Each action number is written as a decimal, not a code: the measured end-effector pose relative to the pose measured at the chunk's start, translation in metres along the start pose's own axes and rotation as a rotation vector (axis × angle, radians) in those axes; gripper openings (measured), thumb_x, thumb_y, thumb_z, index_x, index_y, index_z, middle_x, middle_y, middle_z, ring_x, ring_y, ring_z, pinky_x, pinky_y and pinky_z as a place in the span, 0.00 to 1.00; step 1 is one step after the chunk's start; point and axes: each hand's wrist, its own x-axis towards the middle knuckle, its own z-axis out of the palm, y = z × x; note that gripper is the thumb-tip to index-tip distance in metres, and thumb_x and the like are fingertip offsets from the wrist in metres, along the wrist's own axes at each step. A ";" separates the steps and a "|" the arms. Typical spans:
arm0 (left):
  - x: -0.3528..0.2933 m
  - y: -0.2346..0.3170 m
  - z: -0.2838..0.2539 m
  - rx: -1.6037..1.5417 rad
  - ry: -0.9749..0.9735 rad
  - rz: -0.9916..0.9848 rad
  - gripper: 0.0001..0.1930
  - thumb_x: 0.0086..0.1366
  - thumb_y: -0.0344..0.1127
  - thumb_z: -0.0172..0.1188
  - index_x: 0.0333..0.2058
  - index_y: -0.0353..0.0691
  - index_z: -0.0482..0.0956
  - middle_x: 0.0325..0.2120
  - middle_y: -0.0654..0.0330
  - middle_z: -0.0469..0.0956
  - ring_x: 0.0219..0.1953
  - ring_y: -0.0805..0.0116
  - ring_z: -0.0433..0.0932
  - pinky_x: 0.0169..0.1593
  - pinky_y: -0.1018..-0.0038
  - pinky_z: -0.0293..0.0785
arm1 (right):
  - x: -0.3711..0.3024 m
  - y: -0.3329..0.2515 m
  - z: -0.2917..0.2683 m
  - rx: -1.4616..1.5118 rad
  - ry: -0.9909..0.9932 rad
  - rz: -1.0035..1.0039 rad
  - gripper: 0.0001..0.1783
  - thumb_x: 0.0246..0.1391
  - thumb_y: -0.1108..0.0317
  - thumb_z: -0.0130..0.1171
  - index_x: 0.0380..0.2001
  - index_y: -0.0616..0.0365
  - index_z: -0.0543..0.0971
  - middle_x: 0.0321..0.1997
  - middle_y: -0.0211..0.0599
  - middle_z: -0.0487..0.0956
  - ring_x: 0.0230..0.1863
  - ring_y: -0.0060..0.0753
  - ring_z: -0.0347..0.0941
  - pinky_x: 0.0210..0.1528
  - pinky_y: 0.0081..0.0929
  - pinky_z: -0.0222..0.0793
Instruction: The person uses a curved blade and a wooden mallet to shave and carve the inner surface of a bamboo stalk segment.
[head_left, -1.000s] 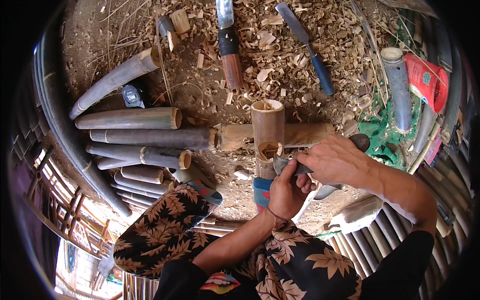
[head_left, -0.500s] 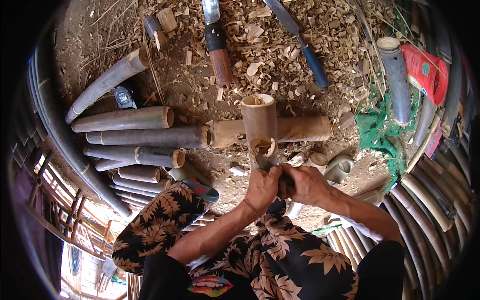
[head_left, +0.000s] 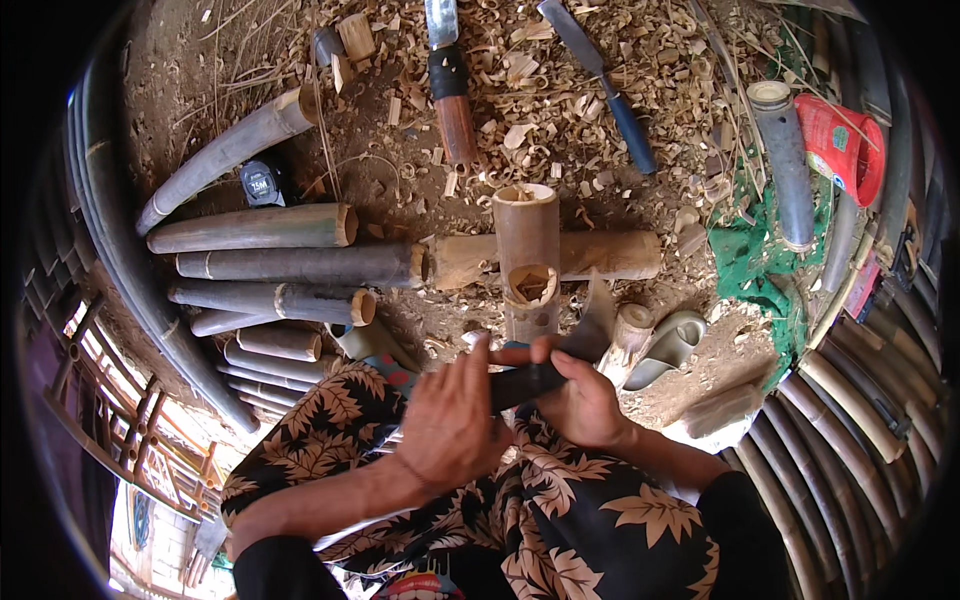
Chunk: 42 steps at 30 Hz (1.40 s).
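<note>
- Two hands meet on one dark tool handle (head_left: 525, 383) at the middle of the view, just above the person's lap.
- The left hand (head_left: 452, 422) is wrapped round the handle's near end, fingers curled over the top; the right hand (head_left: 583, 398) closes on it from the 3 o'clock side, thumb on top. Both grips look firm, with no gap showing.
- Whether the tool's working end touches anything I cannot tell; it is hidden by the hands.
- At 12 o'clock from the hands stands a short bamboo tube (head_left: 527, 258), upright, with a round hole cut in its near side.
- Behind the tube a thicker bamboo log (head_left: 610, 255) lies crosswise on the dirt.
- At 9 to 10 o'clock several bamboo poles (head_left: 260, 262) lie stacked side by side, cut ends facing the tube.
- Near them, at 10 o'clock, sits a small tape measure (head_left: 262, 184).
- At 12 o'clock, further off, a wooden-handled knife (head_left: 452, 85) and a blue-handled blade (head_left: 605, 80) lie among wood shavings (head_left: 520, 70).
- At 2 o'clock a red bag (head_left: 845, 145) rests beside a grey pipe (head_left: 785, 160).
</note>
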 end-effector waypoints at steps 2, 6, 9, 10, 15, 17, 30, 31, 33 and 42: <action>-0.007 -0.015 -0.028 0.211 -0.070 0.084 0.33 0.50 0.38 0.64 0.50 0.26 0.64 0.30 0.47 0.74 0.29 0.54 0.77 0.32 0.62 0.76 | 0.016 0.007 -0.006 0.006 -0.083 0.089 0.17 0.67 0.57 0.40 0.50 0.55 0.68 0.58 0.50 0.70 0.61 0.47 0.65 0.63 0.47 0.58; 0.023 -0.034 -0.066 0.439 -0.385 0.038 0.16 0.52 0.42 0.64 0.32 0.35 0.74 0.20 0.52 0.77 0.23 0.60 0.80 0.24 0.64 0.75 | 0.038 0.011 -0.016 0.040 -0.059 0.272 0.22 0.66 0.55 0.43 0.57 0.55 0.67 0.56 0.44 0.72 0.53 0.45 0.72 0.55 0.44 0.67; 0.063 -0.050 -0.083 0.400 -0.523 0.165 0.14 0.50 0.43 0.64 0.30 0.40 0.77 0.21 0.53 0.79 0.24 0.58 0.81 0.29 0.62 0.77 | 0.043 0.004 -0.013 0.089 -0.048 0.263 0.24 0.65 0.58 0.47 0.59 0.59 0.64 0.54 0.44 0.73 0.34 0.38 0.79 0.39 0.36 0.75; 0.073 -0.056 -0.086 0.372 -0.574 0.166 0.13 0.50 0.42 0.63 0.30 0.40 0.77 0.21 0.53 0.79 0.24 0.57 0.81 0.30 0.62 0.77 | 0.045 0.002 -0.011 0.079 0.021 0.269 0.24 0.64 0.58 0.47 0.58 0.61 0.65 0.53 0.43 0.74 0.31 0.37 0.78 0.36 0.34 0.75; 0.064 -0.086 -0.050 0.131 -0.627 0.050 0.10 0.49 0.36 0.62 0.31 0.42 0.77 0.22 0.53 0.80 0.24 0.58 0.80 0.32 0.64 0.78 | 0.041 -0.002 0.003 -0.267 0.268 0.227 0.22 0.62 0.58 0.48 0.53 0.63 0.71 0.41 0.41 0.79 0.20 0.29 0.74 0.27 0.26 0.71; 0.044 -0.094 -0.022 0.020 -0.581 -0.010 0.12 0.50 0.38 0.61 0.33 0.42 0.77 0.23 0.51 0.80 0.28 0.54 0.81 0.38 0.61 0.78 | 0.040 -0.001 0.006 -0.493 0.421 0.237 0.21 0.60 0.58 0.51 0.47 0.65 0.75 0.32 0.40 0.78 0.19 0.28 0.73 0.25 0.25 0.70; 0.017 -0.056 0.004 0.060 -0.305 -0.056 0.13 0.53 0.36 0.57 0.36 0.35 0.72 0.26 0.47 0.79 0.26 0.49 0.81 0.32 0.58 0.78 | 0.031 0.006 0.004 -0.637 0.378 0.155 0.16 0.65 0.59 0.49 0.50 0.56 0.71 0.30 0.36 0.77 0.21 0.25 0.74 0.22 0.21 0.70; 0.019 -0.063 -0.013 0.162 -0.300 0.014 0.13 0.51 0.36 0.58 0.35 0.37 0.73 0.24 0.49 0.79 0.25 0.50 0.81 0.32 0.58 0.78 | 0.036 0.010 0.003 -0.424 0.320 0.179 0.16 0.65 0.59 0.48 0.50 0.57 0.70 0.34 0.37 0.77 0.23 0.29 0.75 0.26 0.26 0.70; 0.039 -0.073 -0.039 0.286 -0.436 0.065 0.12 0.48 0.37 0.60 0.33 0.40 0.76 0.22 0.51 0.79 0.26 0.51 0.81 0.33 0.58 0.77 | 0.043 0.013 0.002 -0.119 0.216 0.244 0.17 0.65 0.59 0.47 0.52 0.56 0.69 0.42 0.39 0.78 0.30 0.35 0.76 0.34 0.35 0.71; 0.044 -0.083 -0.006 -0.185 -0.530 -0.061 0.12 0.47 0.34 0.62 0.30 0.36 0.74 0.20 0.47 0.78 0.25 0.53 0.80 0.35 0.60 0.76 | 0.043 -0.002 0.011 -0.622 0.446 0.182 0.18 0.62 0.59 0.50 0.45 0.65 0.75 0.27 0.36 0.75 0.19 0.27 0.70 0.25 0.24 0.67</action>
